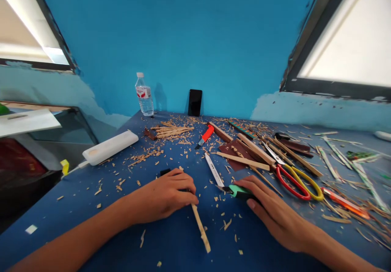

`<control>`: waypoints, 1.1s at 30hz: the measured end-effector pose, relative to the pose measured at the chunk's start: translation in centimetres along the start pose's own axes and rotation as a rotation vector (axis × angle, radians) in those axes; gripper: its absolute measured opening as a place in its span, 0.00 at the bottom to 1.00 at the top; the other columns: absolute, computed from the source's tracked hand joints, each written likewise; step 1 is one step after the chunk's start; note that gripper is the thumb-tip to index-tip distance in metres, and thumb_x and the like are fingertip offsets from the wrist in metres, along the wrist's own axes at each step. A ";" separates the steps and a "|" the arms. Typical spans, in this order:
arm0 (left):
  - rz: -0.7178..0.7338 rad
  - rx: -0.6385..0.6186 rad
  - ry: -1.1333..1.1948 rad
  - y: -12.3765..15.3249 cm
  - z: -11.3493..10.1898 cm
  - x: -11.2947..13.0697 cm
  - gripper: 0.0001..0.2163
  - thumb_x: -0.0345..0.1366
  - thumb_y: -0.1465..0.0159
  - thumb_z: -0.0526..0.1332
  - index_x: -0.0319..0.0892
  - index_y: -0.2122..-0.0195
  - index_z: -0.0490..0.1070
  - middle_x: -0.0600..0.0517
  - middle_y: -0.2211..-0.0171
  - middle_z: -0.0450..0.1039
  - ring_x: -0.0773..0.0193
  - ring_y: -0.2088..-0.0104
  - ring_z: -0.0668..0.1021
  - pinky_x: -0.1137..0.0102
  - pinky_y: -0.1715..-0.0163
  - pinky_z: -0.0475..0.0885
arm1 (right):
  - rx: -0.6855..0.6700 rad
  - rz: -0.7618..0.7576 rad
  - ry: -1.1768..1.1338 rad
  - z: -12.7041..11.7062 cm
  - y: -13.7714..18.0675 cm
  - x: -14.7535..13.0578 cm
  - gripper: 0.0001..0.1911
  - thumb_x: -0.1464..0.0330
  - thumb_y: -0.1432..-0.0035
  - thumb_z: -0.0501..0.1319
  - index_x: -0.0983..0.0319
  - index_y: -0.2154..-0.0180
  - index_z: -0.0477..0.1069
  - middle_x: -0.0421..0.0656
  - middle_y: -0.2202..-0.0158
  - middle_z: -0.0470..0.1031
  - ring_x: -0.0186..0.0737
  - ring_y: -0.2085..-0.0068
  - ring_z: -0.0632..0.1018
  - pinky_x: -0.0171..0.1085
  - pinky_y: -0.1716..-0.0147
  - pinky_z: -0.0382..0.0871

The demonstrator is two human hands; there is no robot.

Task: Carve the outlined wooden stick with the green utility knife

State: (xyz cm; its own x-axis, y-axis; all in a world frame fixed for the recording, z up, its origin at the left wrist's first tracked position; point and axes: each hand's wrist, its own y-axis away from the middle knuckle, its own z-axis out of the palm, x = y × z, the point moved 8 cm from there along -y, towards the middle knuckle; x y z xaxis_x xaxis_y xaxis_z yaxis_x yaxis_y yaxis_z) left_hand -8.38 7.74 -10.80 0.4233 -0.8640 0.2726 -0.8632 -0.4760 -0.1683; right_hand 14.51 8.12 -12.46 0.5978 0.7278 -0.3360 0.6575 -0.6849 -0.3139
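Observation:
My left hand (179,190) is closed around a thin wooden stick (200,229), whose near end slants down toward the table's front. A small dark object (165,171) shows just behind that hand, mostly hidden. In my right hand (269,206) is a green and black utility knife (237,191), its blade pointing left toward the stick but apart from it. Beyond the knife's tip lies a white strip with printing (214,170). Scissors with red and yellow handles (295,184) rest just past my right hand.
Wood shavings are scattered over the blue table (119,227). A red cutter (205,136), carved sticks (172,130) and wooden strips (255,147) lie farther back. A water bottle (145,96) and a phone (194,102) stand near the wall. A white power strip (111,146) sits at the left edge.

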 end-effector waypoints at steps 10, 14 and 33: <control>-0.053 -0.018 0.031 0.0 1.2 -0.7 0.10 0.33 0.25 0.55 0.45 0.49 0.75 0.49 0.53 0.78 0.57 0.48 0.77 0.58 0.40 0.58 | -0.001 -0.227 0.266 1.6 0.0 -2.6 0.21 0.53 0.25 0.49 0.57 0.42 0.67 0.46 0.60 0.82 0.45 0.66 0.84 0.42 0.68 0.79; -0.047 -0.025 0.030 -0.1 1.1 -0.6 0.10 0.32 0.24 0.54 0.45 0.49 0.75 0.48 0.52 0.79 0.57 0.49 0.77 0.58 0.40 0.59 | 0.033 -0.236 0.237 1.1 -0.4 -2.8 0.23 0.51 0.25 0.48 0.58 0.45 0.69 0.45 0.62 0.82 0.43 0.68 0.83 0.40 0.70 0.76; -0.046 -0.017 0.294 -0.4 2.2 -2.1 0.07 0.33 0.25 0.59 0.48 0.52 0.75 0.52 0.52 0.76 0.61 0.47 0.75 0.63 0.36 0.53 | -0.224 -0.248 0.138 2.4 -1.2 -4.4 0.19 0.55 0.24 0.48 0.59 0.46 0.67 0.42 0.68 0.77 0.41 0.72 0.78 0.41 0.72 0.69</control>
State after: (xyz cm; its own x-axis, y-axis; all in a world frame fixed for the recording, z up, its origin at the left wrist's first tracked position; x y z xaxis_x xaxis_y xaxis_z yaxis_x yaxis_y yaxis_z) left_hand -8.27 9.36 -13.37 0.3662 -0.7557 0.5430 -0.8505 -0.5086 -0.1342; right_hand 9.94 5.65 -12.76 0.4540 0.8790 -0.1459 0.8653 -0.4740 -0.1630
